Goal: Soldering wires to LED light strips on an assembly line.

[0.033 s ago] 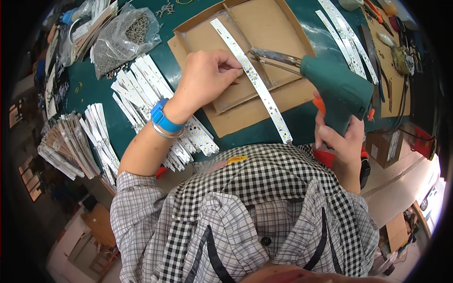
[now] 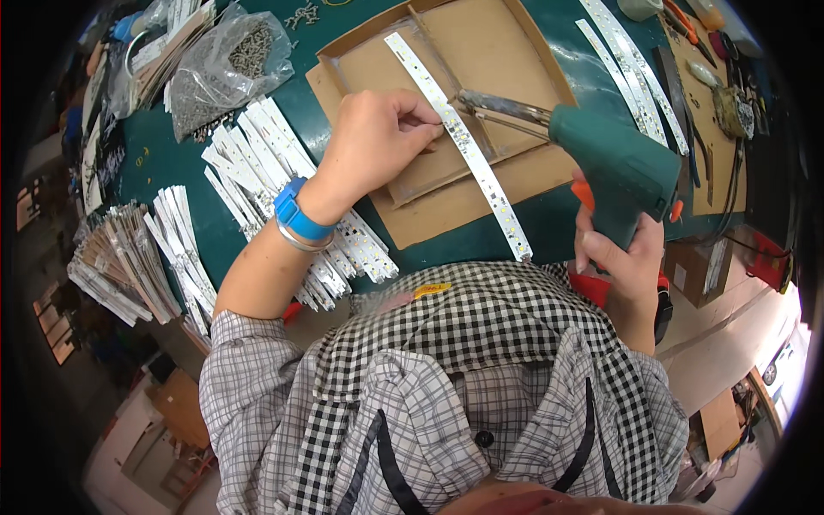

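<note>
A narrow white LED circuit strip lies slantwise across a shallow cardboard tray, its near end reaching the table's front edge. At the strip's left side, my left hand is closed in a pinch of thumb and forefinger. Whatever is between those fingertips is too small to make out. My right hand grips the handle of a green soldering gun with an orange trigger. The gun's metal barrel points left, and its tip is close to the strip's right edge, across from my left fingertips.
Several more LED strips lie in piles left of the tray, under and beside my left forearm. Behind them sits a clear bag of small metal parts. Loose strips and pliers are at the far right.
The soldering gun has shifted very slightly to the right. My left hand and the strip look almost the same.
</note>
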Tool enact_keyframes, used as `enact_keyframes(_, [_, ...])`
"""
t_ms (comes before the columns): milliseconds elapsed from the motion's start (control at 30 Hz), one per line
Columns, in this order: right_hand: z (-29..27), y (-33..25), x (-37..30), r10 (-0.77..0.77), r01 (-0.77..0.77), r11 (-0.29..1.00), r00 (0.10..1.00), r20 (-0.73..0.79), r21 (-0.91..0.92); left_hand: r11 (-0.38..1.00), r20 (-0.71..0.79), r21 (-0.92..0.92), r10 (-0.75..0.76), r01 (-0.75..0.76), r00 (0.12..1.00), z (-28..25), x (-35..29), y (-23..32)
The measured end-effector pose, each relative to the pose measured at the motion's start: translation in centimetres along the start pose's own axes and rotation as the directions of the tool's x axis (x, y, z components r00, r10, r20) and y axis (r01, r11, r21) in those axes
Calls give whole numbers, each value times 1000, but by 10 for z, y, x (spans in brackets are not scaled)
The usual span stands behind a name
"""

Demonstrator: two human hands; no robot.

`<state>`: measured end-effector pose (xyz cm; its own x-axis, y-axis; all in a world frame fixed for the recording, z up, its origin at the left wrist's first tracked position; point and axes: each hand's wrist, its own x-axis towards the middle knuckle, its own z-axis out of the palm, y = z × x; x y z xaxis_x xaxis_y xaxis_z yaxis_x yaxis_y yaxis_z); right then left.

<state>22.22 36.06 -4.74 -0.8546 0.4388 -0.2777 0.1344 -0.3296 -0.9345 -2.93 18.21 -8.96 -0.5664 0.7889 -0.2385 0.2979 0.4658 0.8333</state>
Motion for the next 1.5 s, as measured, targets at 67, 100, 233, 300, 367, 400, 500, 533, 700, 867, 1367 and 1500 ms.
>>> enact_keyframes(67, [-5,1,-3,24,-23,999,1000,16,-41,999,-23,47,24,-22,999,1,-1,2])
enact_keyframes(100, [-7,0,-3,35,-34,998,999,23,-59,997,-35,71,35,-32,999,2,-1,3])
enact_keyframes(233, [-7,-1,-2,45,-41,996,998,51,-82,989,-51,138,65,-57,997,3,-3,4])
enact_keyframes(300, [-6,0,-1,30,-26,997,998,59,-70,987,-57,145,77,-68,995,4,-2,2])
enact_keyframes(367, [-4,1,-1,10,-8,999,999,53,-47,984,-61,160,84,-74,995,3,-2,3])
enact_keyframes(400, [-4,0,0,18,-15,999,997,71,-51,983,-62,167,89,-77,994,3,-2,3])
enact_keyframes(500, [-5,-1,2,49,-42,997,993,107,-67,979,-68,186,93,-79,993,3,-2,4])
enact_keyframes(533, [-6,0,1,63,-55,995,993,103,-77,979,-72,186,95,-80,993,3,-2,4])
enact_keyframes(700, [-8,0,2,91,-82,993,990,111,-81,978,-78,191,105,-89,991,4,-3,6])
enact_keyframes(867, [-8,-1,4,107,-101,994,987,119,-52,974,-74,211,106,-89,992,4,-2,6])
enact_keyframes(1367, [-12,-4,3,66,-62,997,992,107,-34,974,-63,220,69,-53,996,4,0,9])
enact_keyframes(1500, [-15,-6,7,-66,65,998,997,39,13,970,-78,227,105,-84,991,4,0,6])
